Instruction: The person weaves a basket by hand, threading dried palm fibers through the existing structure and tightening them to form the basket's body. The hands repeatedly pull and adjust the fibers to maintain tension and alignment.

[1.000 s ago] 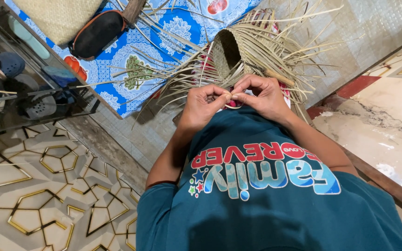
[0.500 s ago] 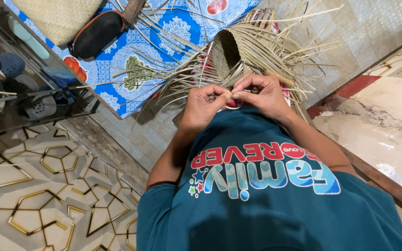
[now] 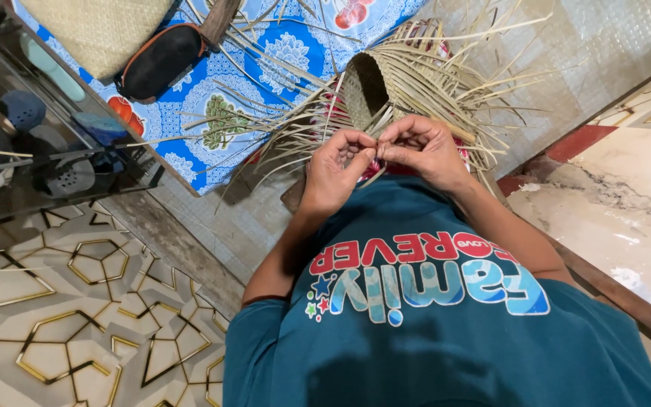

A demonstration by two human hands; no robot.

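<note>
Head view: 1 person in a teal printed shirt works over a half-woven straw basket, which lies just ahead of the chest on the pale tiled floor, its loose strips fanning outward on all sides. The left hand is curled, thumb and fingers pinched on a straw strip at the basket's near edge. The right hand is likewise curled, fingertips pressed together on a strip just beside the left; the 2 hands touch at the fingertips. A blue patterned cloth lies beyond the basket, carrying a black pouch and a woven mat. Gold-lined patterned floor tiles sit at lower left.
</note>
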